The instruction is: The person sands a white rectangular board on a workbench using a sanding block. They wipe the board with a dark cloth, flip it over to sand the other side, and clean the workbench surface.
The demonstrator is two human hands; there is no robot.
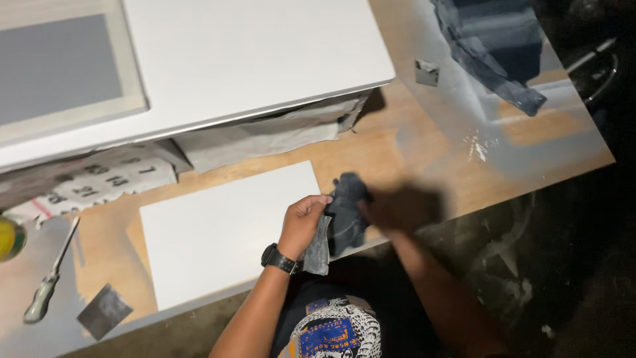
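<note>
Both hands pinch the dark rag (344, 209); left hand (301, 225) nearer the white panel (225, 232), right hand (391, 212) blurred.

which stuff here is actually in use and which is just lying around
In use:
left hand gripping grey sheet
right hand, blurred, at dark cloth
small white panel

Lying about:
screwdriver
scraper blade
large white panel
dark rag
yellow tin
wooden bench
</note>
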